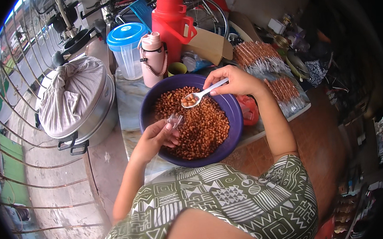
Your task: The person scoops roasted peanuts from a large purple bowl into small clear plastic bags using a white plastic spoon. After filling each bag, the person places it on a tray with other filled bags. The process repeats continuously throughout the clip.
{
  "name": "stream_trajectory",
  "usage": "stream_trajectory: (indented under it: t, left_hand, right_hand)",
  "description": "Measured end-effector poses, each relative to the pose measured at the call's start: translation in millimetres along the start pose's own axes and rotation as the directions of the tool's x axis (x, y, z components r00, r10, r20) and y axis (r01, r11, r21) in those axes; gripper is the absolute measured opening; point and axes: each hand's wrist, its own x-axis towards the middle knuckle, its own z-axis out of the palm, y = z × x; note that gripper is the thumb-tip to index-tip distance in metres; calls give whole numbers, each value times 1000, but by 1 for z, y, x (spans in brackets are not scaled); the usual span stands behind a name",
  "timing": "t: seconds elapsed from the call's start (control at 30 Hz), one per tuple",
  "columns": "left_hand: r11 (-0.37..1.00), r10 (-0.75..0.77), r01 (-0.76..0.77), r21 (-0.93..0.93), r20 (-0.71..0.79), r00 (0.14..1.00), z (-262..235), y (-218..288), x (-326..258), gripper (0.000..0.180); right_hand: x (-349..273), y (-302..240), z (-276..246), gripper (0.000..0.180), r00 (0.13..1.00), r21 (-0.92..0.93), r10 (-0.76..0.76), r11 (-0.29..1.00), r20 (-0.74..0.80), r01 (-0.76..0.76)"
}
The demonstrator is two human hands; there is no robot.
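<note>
- Right hand (237, 81): grip closed on the handle of a white spoon (201, 94). Spoon bowl is loaded with nuts and held just above the nut pile, over the bowl's far-middle part.
- Left hand (155, 137): fingertips pinched on a small clear bag (174, 119), held over the near-left part of the bowl, just below-left of the spoon tip. Bag and spoon are near but apart.
- Bowl (230, 105): purple, round, filled with brown roasted nuts (201, 127). It sits on the table (128, 106) right in front of the person.
- Behind the bowl: pink bottle (152, 58) touching or almost touching its far rim, clear jug with blue lid (126, 50) left of that, red flask (172, 23) behind.
- Right of the bowl: red bag (248, 109) against its rim. Further right are rows of filled nut packets (258, 55) on a tray.
- Left of the bowl, off the table: big metal pot (91, 113) covered with a grey cloth.
- Near side of the bowl: the person's green patterned garment.
</note>
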Motion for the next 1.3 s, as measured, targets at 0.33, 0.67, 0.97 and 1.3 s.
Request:
stream_trajectory:
  t: [0.33,0.67,0.97,1.3]
  left_hand:
    - [998,-61,63,-25,55,997,0,12,6,31]
    - [1000,-11,11,1,100,995,8,12,17,37]
    - [988,153,-150,-33,117,981,15,12,18,38]
    - [938,345,-346,-23,-57,937,15,14,-9,45]
  right_hand:
    - [13,-30,10,18,996,-259,-86,962,3,83]
    - [7,-53,6,18,970,-585,-240,792,-32,176]
    - [-3,-76,10,14,909,-681,-403,696,-111,226]
    - [-12,-58,8,16,937,-651,-261,757,-231,51]
